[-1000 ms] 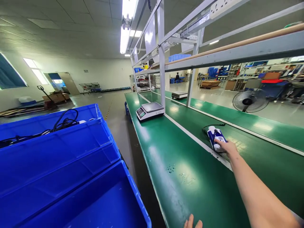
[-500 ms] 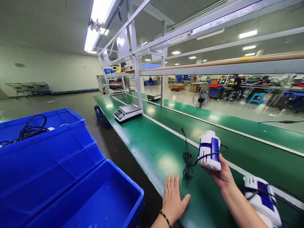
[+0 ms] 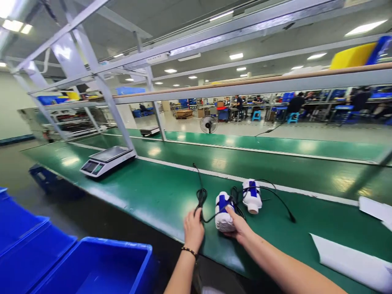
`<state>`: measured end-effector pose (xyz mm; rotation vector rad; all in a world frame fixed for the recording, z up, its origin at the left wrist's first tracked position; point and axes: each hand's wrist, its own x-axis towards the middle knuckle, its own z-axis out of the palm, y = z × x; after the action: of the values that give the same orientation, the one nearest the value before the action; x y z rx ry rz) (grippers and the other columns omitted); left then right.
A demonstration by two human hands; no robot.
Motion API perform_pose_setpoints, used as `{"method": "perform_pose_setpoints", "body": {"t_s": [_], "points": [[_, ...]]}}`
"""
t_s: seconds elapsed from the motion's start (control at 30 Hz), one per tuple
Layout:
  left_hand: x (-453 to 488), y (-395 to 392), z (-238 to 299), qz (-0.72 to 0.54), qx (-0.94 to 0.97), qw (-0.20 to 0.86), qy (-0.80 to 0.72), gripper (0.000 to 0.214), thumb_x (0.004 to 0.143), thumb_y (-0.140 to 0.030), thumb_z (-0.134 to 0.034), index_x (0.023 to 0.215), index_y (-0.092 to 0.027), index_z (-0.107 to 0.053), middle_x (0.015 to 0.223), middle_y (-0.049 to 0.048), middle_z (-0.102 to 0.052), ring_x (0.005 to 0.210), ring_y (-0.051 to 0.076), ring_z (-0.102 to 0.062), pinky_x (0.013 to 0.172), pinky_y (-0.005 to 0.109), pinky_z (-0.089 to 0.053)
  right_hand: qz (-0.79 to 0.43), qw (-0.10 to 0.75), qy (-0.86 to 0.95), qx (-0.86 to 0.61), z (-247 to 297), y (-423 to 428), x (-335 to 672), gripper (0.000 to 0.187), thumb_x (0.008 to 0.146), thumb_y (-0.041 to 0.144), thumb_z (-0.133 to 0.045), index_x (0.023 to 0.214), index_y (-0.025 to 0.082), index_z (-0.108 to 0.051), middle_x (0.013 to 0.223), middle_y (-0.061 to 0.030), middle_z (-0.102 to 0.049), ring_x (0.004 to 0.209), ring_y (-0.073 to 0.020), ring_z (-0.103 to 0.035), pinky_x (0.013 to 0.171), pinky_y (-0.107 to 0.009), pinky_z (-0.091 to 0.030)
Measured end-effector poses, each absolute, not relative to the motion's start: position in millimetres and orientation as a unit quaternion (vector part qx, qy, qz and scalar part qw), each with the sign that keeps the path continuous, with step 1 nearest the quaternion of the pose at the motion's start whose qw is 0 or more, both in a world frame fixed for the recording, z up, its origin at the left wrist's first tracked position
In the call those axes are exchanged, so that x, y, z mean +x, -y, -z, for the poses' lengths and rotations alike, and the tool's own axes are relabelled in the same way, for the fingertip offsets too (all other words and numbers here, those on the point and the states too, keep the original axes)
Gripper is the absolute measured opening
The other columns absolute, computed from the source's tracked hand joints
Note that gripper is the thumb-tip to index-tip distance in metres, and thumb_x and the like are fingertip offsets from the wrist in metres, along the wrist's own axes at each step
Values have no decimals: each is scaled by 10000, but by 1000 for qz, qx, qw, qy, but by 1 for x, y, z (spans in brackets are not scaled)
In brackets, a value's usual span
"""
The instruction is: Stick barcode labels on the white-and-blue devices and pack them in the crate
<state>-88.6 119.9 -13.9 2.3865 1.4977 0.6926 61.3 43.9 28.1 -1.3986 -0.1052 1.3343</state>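
Note:
My right hand [image 3: 239, 227] is closed around a white plastic device with a blue band [image 3: 221, 204], its kind unclear, held low over the green bench. A black power cord [image 3: 201, 197] in a tied bundle runs from it to the left. At the lower end of that bundle my left hand [image 3: 194, 228], with a beaded bracelet at the wrist, has its fingers curled on the cord; the fingertips are partly hidden. Just beyond my right hand, a second white-and-blue device [image 3: 253, 202] lies on the bench, its narrower round end toward me and its black cord trailing right.
A digital scale [image 3: 107, 159] stands at the left on the green bench [image 3: 162, 183]. Blue bins [image 3: 147, 253] sit at the lower left, below the bench edge. White sheets [image 3: 352, 259] lie at the right. A metal frame post [image 3: 113, 110] rises behind the scale. People work farther back.
The view has swung right. My right hand has lowered the device toward the bench, near the second one. My left hand, spread flat before, has come to the cord bundle and closed on it.

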Motion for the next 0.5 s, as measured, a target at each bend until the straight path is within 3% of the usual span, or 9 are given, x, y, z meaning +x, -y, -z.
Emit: {"method": "perform_pose_setpoints", "body": {"t_s": [0.17,0.23,0.3,0.37,0.5], "points": [[-99,-137,1,-249,805,109,-528,576,721,22,-353,1248,-170,-481,1310,142,-454,1262,290,-380,1045,506,-309,-542,532,137,-636,-32,-38,58,375,877,441,-479,1103,146,-530,984,-59,-598,783,-146,-594,685,-342,-506],[-99,-130,-1,-262,807,110,-518,562,720,-3,-363,1250,-158,-471,1317,138,-445,1265,281,-375,1056,480,-316,-515,520,195,-653,-33,-26,59,366,849,345,-544,1157,151,-500,1056,-73,-586,861,-169,-593,740,-365,-500],[-97,-115,-2,-305,806,101,-496,511,755,-65,-368,1254,-140,-451,1317,136,-437,1280,279,-348,1071,467,-309,-471,506,262,-674,-36,-6,63,472,756,240,-632,1195,162,-479,1157,-90,-556,981,-202,-564,827,-382,-469],[-90,-94,-4,-357,812,80,-455,466,789,-114,-350,1247,-127,-437,1305,139,-435,1303,284,-307,1080,480,-295,-422,487,335,-687,-43,21,76,549,654,178,-671,1179,176,-511,1218,-88,-533,1072,-229,-520,889,-371,-434],[-60,-47,-14,-414,840,33,-348,422,823,-147,-357,1240,-164,-417,1318,124,-406,1347,287,-220,1088,522,-254,-318,452,458,-696,-60,93,138,343,645,263,-634,987,233,-645,1110,-31,-616,1063,-219,-530,965,-345,-376]]}}
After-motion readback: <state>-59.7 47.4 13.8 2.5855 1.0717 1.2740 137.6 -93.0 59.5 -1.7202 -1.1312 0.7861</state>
